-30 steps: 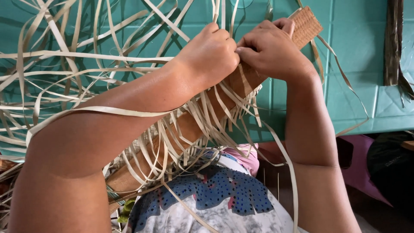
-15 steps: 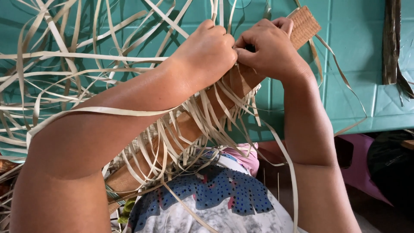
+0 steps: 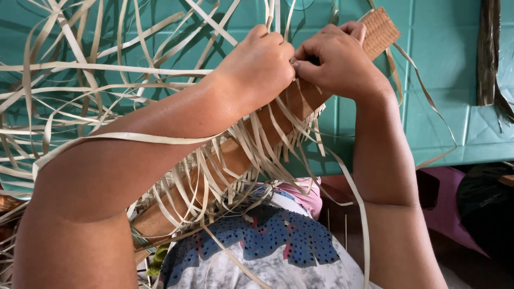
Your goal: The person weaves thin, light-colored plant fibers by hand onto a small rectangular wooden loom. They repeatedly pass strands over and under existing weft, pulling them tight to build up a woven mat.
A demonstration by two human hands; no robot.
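A long woven band of pale straw [image 3: 381, 31] runs from my lap up to the top right, lying over a brown wooden board [image 3: 235, 155]. Many loose pale strips [image 3: 80, 69] fan out from it to the left and hang below it. My left hand [image 3: 259, 61] is closed over the band near its upper part, pinching strips. My right hand [image 3: 337, 61] meets it fingertip to fingertip and also pinches strips on the band. The fingertips hide the exact strips held.
A teal tabletop [image 3: 444, 80] lies beneath the work, its front edge at the right. A dark dried leaf bundle [image 3: 488, 53] lies at the top right. A pink stool [image 3: 450, 208] and a dark bag [image 3: 487, 208] sit lower right. My patterned clothing [image 3: 267, 251] fills the bottom.
Both hands stay pressed together at the same place on the band; only the fingers shift slightly.
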